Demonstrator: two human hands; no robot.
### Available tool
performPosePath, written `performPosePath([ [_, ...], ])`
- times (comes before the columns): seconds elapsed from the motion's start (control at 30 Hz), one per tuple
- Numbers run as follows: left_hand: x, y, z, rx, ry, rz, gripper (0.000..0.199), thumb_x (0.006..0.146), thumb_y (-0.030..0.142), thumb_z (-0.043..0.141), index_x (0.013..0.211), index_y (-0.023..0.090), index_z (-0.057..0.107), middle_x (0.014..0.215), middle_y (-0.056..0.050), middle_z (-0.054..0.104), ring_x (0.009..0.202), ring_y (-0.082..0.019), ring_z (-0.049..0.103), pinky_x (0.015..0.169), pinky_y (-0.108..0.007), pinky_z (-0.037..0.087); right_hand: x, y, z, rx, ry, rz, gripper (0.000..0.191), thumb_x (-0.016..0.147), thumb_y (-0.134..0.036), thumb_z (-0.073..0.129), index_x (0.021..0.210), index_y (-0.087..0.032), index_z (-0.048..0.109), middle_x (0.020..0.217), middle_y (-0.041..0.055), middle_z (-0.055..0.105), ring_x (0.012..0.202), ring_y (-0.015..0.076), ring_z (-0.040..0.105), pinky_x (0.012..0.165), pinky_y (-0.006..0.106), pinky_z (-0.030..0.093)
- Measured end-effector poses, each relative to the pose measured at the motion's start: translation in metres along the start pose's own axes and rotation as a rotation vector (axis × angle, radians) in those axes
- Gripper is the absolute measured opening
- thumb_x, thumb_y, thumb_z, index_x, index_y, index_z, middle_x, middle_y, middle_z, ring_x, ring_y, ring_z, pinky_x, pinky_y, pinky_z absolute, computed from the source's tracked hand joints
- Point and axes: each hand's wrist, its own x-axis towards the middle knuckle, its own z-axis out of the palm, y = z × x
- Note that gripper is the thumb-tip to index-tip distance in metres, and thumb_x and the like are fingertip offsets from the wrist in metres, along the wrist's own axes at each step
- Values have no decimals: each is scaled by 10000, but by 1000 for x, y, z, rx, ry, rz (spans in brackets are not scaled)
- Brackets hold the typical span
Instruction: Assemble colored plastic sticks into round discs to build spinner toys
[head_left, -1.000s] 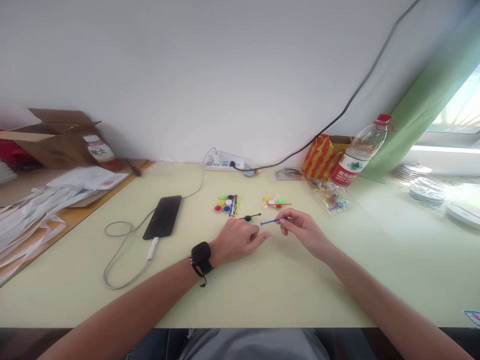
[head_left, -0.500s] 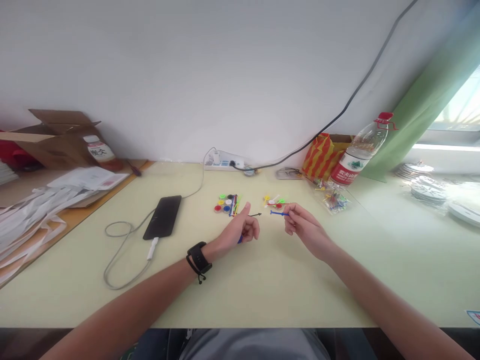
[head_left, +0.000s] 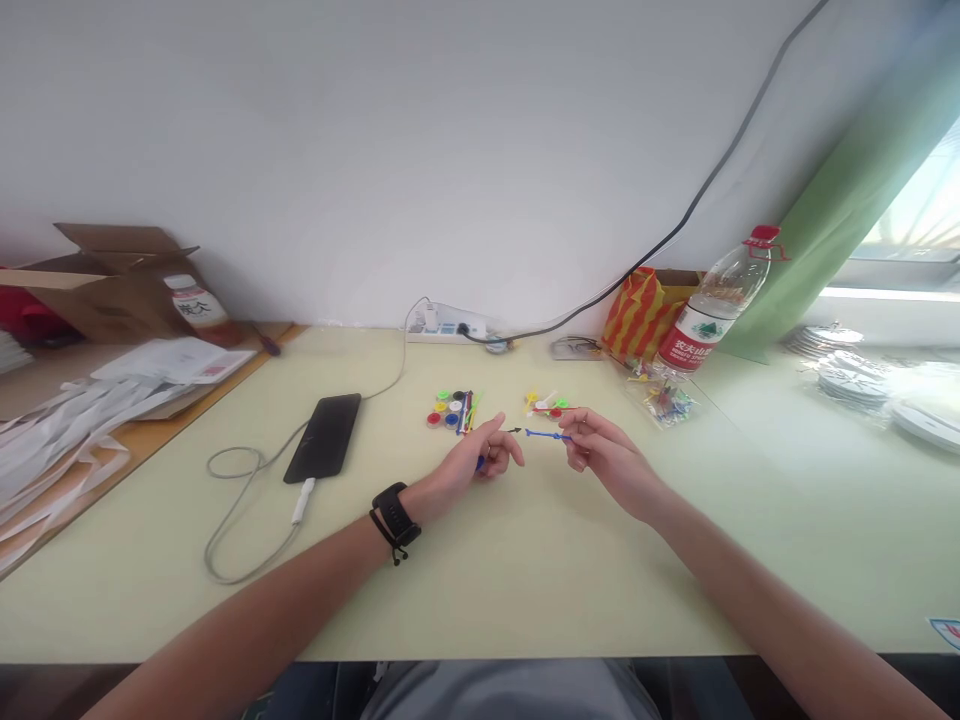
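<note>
In the head view, my right hand (head_left: 606, 455) pinches a slim blue plastic pointer (head_left: 546, 435) between thumb and fingertips, its free end aimed left. My left hand (head_left: 487, 452) is partly curled, with thumb up and index finger reaching forward. A small blue piece (head_left: 480, 463) shows against its palm; its full shape is hidden. Just beyond the left fingers lies a black arrow-tipped pointer (head_left: 514, 431). Behind that hand are several coloured round pieces (head_left: 435, 419) and a bundle of thin coloured sticks (head_left: 468, 408). More small coloured parts (head_left: 546, 404) lie behind the right hand.
At left lie a black phone (head_left: 324, 438) on a cable, white straps (head_left: 90, 400) and a cardboard box (head_left: 112, 290). A power strip (head_left: 446, 325) sits by the wall. At right are a large water bottle (head_left: 709, 315), a bag of small parts (head_left: 667, 400) and stacked discs (head_left: 851, 380).
My right hand has brought the blue pointer slightly left, closer to the left hand, and more of it shows. The left index finger has stretched out a little.
</note>
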Motion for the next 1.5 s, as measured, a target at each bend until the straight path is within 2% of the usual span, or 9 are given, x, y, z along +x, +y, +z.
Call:
performPosePath([
  [0.23,-1,5,7,-290,-19,-60,616,892,765,523,1007,184,693,827,-2,446,635,-132,432,583,-270,338,-1,0,0,-74,-55,-51,171,924,-340,692,1053,-234,655,834,-1,592,686,135,499,672,300,419],
  [0.5,-5,5,3,-394,-174,-35,670,948,782,387,1213,243,684,1066,-71,604,866,-197,543,747,-310,388,-6,8,17,-229,-258,-64,252,895,-408,767,965,-205,635,879,43,690,625,128,551,613,311,492],
  [0.67,-7,3,2,-412,-286,-8,693,974,774,301,1266,258,659,1165,-93,610,1013,-251,558,885,-377,374,-7,16,23,-286,-251,-129,209,925,-390,734,947,-207,636,823,8,622,645,123,552,633,299,502],
  [0.83,-8,4,2,-386,-343,17,669,999,736,275,1279,260,653,1226,-96,588,1023,-248,527,847,-355,344,-8,15,22,-336,-241,-168,171,948,-369,703,950,-213,631,842,12,634,656,129,551,650,303,488],
  [0.97,-9,3,1,-342,-365,41,632,1024,686,275,1339,267,627,1316,-102,562,1082,-252,517,900,-367,337,-9,15,22,-386,-213,-175,156,958,-359,684,954,-216,624,820,3,621,654,133,550,665,310,478],
  [1.07,-9,0,-2,-281,-360,74,554,1037,619,351,1390,268,592,1396,-114,531,1140,-260,512,916,-372,341,-9,14,21,-403,-197,-177,159,958,-361,679,951,-216,614,798,-5,606,649,133,551,664,307,475],
  [1.2,-10,-1,0,-78,-371,158,531,946,479,659,1428,292,538,1413,-110,528,1211,-266,512,934,-363,370,-8,14,20,-447,-187,-171,172,953,-377,675,946,-220,606,790,-6,603,643,135,548,635,294,464],
  [1.33,-11,-2,7,183,-229,245,485,906,383,754,1353,290,591,1379,-100,572,1142,-227,573,984,-372,428,-8,15,19,-561,-132,-229,176,964,-402,644,949,-230,615,840,17,647,673,152,567,629,291,462],
  [1.5,-4,-14,10,232,14,340,401,913,407,750,1260,240,639,1344,-115,626,1162,-245,652,1030,-408,487,-7,17,16,-705,-137,-330,207,1002,-445,569,993,-248,632,840,30,677,695,173,584,621,295,462],
])
